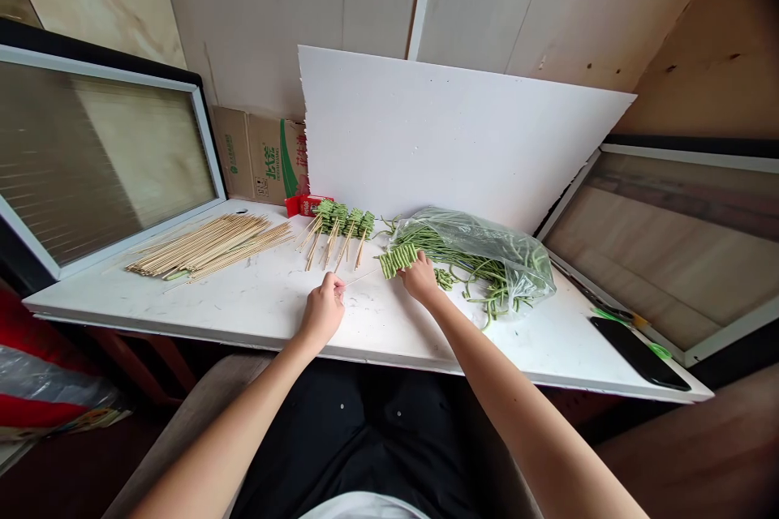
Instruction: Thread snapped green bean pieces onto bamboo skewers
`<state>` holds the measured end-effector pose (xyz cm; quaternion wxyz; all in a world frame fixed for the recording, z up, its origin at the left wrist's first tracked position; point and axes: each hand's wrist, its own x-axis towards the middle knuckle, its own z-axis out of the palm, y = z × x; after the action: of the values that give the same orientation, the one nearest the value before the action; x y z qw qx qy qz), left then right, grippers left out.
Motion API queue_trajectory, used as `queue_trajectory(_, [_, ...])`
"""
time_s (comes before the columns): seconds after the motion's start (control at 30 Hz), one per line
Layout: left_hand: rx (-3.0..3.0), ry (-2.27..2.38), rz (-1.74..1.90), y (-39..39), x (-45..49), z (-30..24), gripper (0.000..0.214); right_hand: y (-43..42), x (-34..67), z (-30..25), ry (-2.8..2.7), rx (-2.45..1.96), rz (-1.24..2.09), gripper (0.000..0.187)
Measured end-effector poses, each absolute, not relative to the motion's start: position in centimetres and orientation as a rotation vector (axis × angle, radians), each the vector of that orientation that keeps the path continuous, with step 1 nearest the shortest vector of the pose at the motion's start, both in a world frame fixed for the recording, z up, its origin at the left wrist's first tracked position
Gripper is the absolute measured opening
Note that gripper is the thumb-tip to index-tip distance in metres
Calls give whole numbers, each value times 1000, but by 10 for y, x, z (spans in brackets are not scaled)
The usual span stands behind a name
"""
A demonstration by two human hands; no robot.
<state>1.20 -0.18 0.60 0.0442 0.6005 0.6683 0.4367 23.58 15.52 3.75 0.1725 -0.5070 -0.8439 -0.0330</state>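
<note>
My left hand (324, 304) pinches the bare end of a thin bamboo skewer (363, 276) above the table. Cut green bean pieces (397, 260) are threaded side by side along the skewer's far half. At their right end, my right hand (419, 277) has its fingers closed against the beans; the fingertips are partly hidden. Just right of that hand lies a small heap of cut bean pieces (445, 279). Behind it, long green beans (438, 247) spill from a clear plastic bag (480, 229). Several finished bean skewers (348, 229) lie behind my hands, bare sticks pointing toward me.
A large pile of bamboo skewers (207, 247) covers the table's left side. Behind stand a cardboard box (261, 154) and a white board (450, 130) leaning on the wall. A black phone (639, 351) and green-handled scissors (614, 313) lie at the right edge.
</note>
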Motion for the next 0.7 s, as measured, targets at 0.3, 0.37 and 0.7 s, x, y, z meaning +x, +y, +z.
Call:
queue_trajectory(0.3, [2025, 2031, 1142, -6, 18, 4, 27, 75, 317, 17, -1488, -1087, 1035, 47])
queue_trajectory(0.37, [2107, 2042, 1054, -8, 20, 4, 29, 63, 331, 14, -1393, -1047, 1070, 47])
queue_trajectory(0.7, [2222, 2069, 978, -9, 21, 1, 30, 59, 334, 15, -1300, -999, 1061, 46])
